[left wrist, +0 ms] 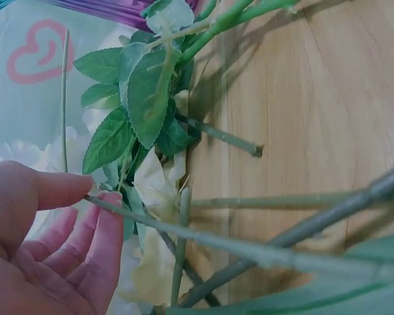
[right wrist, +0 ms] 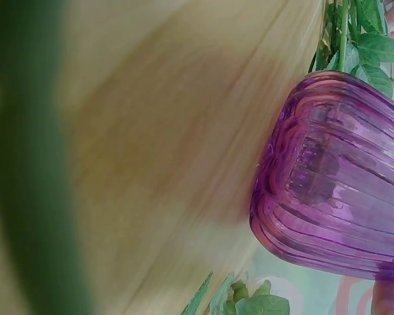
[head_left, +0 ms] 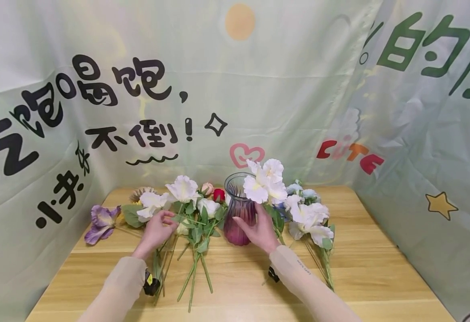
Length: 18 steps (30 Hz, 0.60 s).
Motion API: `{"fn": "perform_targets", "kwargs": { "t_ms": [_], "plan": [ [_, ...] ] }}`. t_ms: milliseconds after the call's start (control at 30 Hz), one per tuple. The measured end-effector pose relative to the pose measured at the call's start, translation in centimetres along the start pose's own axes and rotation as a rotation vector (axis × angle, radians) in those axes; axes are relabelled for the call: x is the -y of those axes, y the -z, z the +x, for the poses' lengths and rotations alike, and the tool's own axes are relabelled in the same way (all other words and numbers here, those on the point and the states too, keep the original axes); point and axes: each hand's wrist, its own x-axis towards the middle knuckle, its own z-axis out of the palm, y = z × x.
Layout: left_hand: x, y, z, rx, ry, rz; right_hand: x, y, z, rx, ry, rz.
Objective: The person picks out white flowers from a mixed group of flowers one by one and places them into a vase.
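Observation:
My left hand (head_left: 160, 230) is among the white flowers left of the vase; in the left wrist view its thumb and fingertips pinch a thin green stem (left wrist: 230, 246), the other fingers loosely bent. A clear-to-purple glass vase (head_left: 235, 226) stands upright at the centre. At its right side is my right hand (head_left: 260, 228), the thumb across the front and fingers against the side, partly hidden by a white flower (head_left: 264, 183) over the rim. The right wrist view shows the vase's ribbed base (right wrist: 328, 184) and a fingertip (right wrist: 389, 298) at its edge.
Green-leaved stems (head_left: 196, 264) lie left of the vase, with a red rose (head_left: 219, 195) behind. A purple flower (head_left: 101, 223) lies at the far left; white flowers (head_left: 311, 219) and blue ones (head_left: 309, 193) lie right. Printed cloth hangs around the wooden table (head_left: 363, 264).

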Motion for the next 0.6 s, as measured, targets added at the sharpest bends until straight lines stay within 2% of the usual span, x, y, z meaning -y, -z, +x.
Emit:
{"fn": "perform_targets", "kwargs": {
  "t_ms": [267,467,600],
  "plan": [
    [-0.15,-0.48,0.42,-0.009,0.039,-0.241,-0.08,0.01,0.06,-0.009,0.012,-0.002],
    [-0.27,-0.52,0.57,0.024,0.043,-0.282,-0.20,-0.11,-0.04,-0.013,0.016,-0.002],
    [-0.26,-0.45,0.54,-0.008,0.049,-0.304,-0.21,-0.16,-0.08,-0.015,0.020,0.001]
  ]
}}
